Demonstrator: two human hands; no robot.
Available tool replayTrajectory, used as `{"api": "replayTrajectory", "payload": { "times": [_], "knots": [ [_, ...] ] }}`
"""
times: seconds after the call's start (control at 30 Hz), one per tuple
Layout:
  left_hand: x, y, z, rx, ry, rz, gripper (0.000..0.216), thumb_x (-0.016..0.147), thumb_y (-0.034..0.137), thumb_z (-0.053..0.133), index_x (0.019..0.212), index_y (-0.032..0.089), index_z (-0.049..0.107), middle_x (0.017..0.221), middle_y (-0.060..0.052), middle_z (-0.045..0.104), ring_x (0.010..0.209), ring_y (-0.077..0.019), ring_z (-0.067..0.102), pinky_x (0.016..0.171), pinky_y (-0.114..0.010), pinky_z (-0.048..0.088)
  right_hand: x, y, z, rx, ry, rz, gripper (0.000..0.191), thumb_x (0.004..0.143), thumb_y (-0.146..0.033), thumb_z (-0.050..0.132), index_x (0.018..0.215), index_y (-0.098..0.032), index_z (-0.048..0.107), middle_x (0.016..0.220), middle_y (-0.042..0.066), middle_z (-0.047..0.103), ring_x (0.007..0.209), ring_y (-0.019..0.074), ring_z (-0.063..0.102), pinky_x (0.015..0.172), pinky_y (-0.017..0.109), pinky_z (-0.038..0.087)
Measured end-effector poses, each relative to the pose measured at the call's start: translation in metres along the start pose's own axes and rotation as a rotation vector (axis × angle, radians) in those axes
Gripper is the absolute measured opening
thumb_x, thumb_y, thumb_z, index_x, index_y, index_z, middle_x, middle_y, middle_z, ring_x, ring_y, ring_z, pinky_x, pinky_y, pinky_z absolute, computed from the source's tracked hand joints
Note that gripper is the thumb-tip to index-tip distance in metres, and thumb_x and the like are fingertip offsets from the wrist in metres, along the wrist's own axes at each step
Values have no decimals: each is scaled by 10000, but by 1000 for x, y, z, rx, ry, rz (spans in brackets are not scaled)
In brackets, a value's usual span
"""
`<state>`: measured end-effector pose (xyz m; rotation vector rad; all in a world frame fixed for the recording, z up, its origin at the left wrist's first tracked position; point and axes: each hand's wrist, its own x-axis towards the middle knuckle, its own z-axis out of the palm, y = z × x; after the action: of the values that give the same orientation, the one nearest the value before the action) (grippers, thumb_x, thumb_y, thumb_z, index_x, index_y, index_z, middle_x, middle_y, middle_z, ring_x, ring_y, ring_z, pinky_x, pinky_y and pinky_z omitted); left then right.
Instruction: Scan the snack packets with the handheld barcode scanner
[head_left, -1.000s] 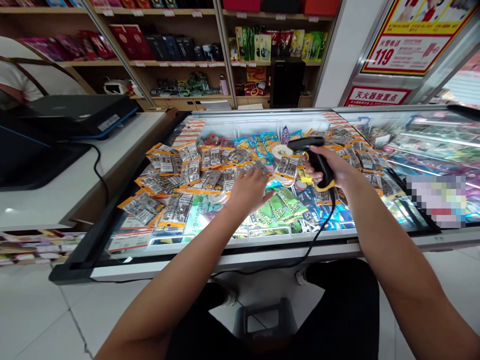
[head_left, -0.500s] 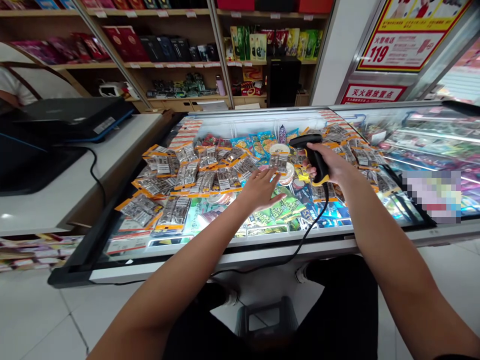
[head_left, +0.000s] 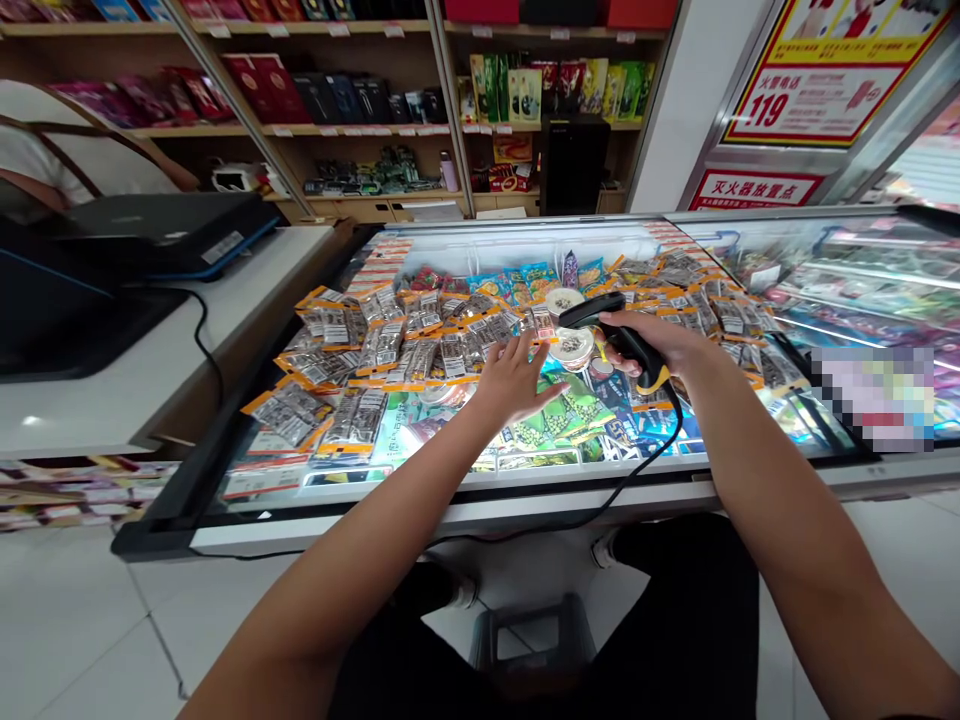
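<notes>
My right hand [head_left: 649, 345] is wrapped round a black-and-yellow barcode scanner [head_left: 630, 350], whose head tilts to the left over the glass. A reddish glow shows on a small snack packet [head_left: 538, 323] just left of the scanner head. My left hand [head_left: 514, 380] lies palm down with its fingers spread at the near edge of that packet; whether the fingertips touch it I cannot tell. Many orange-edged clear snack packets [head_left: 381, 345] are heaped on the left of the glass top, and another heap of packets [head_left: 709, 295] lies on the right.
Under the glass, the chest freezer [head_left: 795, 480] holds colourful ice-cream packs and tubs. The scanner's black cable [head_left: 622, 485] hangs along the freezer's front edge. A white counter [head_left: 97, 420] with black equipment [head_left: 172, 235] stands at left, near a person in white [head_left: 82, 140]. Stocked shelves [head_left: 360, 130] stand behind.
The scanner has dropped slightly and turned to the left, its head now nearer the packet by my left hand. The reddish glow has appeared. My view has shifted slightly.
</notes>
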<state>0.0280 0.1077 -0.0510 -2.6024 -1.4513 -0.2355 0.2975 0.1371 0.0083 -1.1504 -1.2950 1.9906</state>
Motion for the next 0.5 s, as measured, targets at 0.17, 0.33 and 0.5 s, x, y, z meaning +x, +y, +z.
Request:
{"api": "replayTrajectory", "payload": {
  "times": [0.17, 0.33, 0.5],
  "knots": [
    [-1, 1, -2, -11, -3, -15, 814, 980, 760, 252, 1590, 232, 358, 1628, -207, 354, 1455, -410, 403, 1149, -587, 280, 0, -1, 2, -16, 1, 2, 356, 890, -556, 688, 918, -212, 599, 661, 54, 609, 451, 126, 481, 383, 263, 391],
    [2, -6, -4, 24, -24, -91, 876, 958, 795, 212, 1574, 197, 385, 1594, -209, 399, 1429, -401, 422, 1146, -578, 292, -7, -8, 2, 53, 122, -33, 378, 838, -563, 749, 901, -223, 596, 681, 43, 606, 483, 134, 483, 394, 272, 398],
    [0, -38, -4, 87, -10, -191, 874, 977, 756, 191, 1483, 110, 493, 1468, -245, 488, 1358, -392, 472, 1117, -569, 320, -12, -16, -15, 171, 265, -194, 342, 839, -535, 745, 876, -224, 605, 690, 4, 551, 522, 123, 494, 446, 273, 429]
  ]
}}
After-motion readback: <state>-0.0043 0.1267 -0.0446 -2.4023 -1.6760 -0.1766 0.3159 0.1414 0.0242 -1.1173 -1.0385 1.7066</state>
